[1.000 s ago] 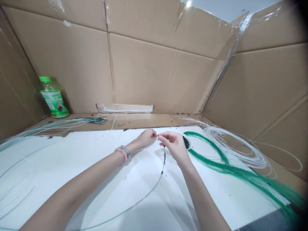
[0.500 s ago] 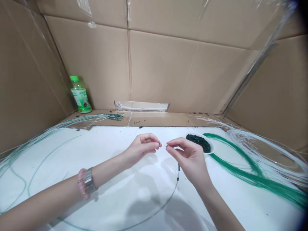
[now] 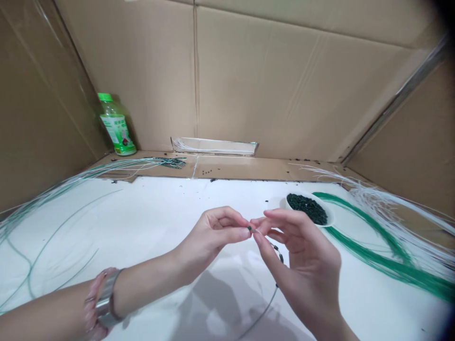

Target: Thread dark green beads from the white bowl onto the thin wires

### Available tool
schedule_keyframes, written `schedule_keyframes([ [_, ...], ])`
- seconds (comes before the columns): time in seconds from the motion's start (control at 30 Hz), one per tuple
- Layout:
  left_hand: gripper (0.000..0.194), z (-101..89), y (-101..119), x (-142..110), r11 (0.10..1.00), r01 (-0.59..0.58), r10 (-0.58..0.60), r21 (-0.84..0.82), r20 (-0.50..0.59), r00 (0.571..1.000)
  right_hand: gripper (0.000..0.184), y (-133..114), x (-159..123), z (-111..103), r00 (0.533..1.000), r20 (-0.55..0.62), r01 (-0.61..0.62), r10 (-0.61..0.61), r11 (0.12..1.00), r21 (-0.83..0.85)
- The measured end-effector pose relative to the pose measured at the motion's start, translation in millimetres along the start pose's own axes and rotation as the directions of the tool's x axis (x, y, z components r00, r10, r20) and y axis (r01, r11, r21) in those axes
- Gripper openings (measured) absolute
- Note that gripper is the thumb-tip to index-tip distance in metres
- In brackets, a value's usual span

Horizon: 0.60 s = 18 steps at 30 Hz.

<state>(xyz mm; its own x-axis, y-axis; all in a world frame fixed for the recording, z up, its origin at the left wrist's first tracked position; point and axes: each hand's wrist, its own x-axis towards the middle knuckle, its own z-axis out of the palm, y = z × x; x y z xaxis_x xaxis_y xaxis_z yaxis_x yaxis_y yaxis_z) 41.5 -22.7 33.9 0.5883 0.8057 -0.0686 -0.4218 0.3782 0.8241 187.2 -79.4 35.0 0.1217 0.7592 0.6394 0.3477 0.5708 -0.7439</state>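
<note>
My left hand (image 3: pixel 216 232) pinches a small dark green bead (image 3: pixel 249 228) between thumb and forefinger. Close against it, my right hand (image 3: pixel 305 260) grips a thin cord (image 3: pixel 263 312) near its end, thumb and index fingertip together, the other fingers loosely bent. Several dark beads (image 3: pixel 281 258) are threaded on the cord where it runs down behind the right palm. Whether the cord's tip has entered the pinched bead is too small to tell. Just beyond the right hand stands a white bowl (image 3: pixel 330 219) holding many dark green beads.
Green cords (image 3: pixel 373 263) and white cords (image 3: pixel 394 199) lie bundled at the right. More cords with beaded ends (image 3: pixel 174 162) stretch along the left. A green-capped bottle (image 3: pixel 116 130) stands in the back left corner. Cardboard walls (image 3: pixel 249 71) enclose the white table (image 3: pixel 152 208).
My hands have come together, fingertips now meeting where there was a gap. The right hand has opened its outer fingers slightly. The view has shifted a little downward.
</note>
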Motion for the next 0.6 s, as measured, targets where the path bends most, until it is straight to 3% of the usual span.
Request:
schedule_keyframes([
  [0.27, 0.011, -1.8, -0.7, -3.1, 0.999, -0.023, 0.025, 0.049, -0.036, 0.999, 0.034, -1.8, 0.7, -0.7, 0.999, 0.022, 0.033, -0.031, 0.995, -0.099],
  [0.6, 0.013, -3.2, 1.5, -1.2, 0.977, -0.135, 0.137, 0.165, -0.001, 0.991, 0.04, -2.3, 2.2, -4.5, 0.998, 0.07, -0.002, 0.008, 0.996, -0.087],
])
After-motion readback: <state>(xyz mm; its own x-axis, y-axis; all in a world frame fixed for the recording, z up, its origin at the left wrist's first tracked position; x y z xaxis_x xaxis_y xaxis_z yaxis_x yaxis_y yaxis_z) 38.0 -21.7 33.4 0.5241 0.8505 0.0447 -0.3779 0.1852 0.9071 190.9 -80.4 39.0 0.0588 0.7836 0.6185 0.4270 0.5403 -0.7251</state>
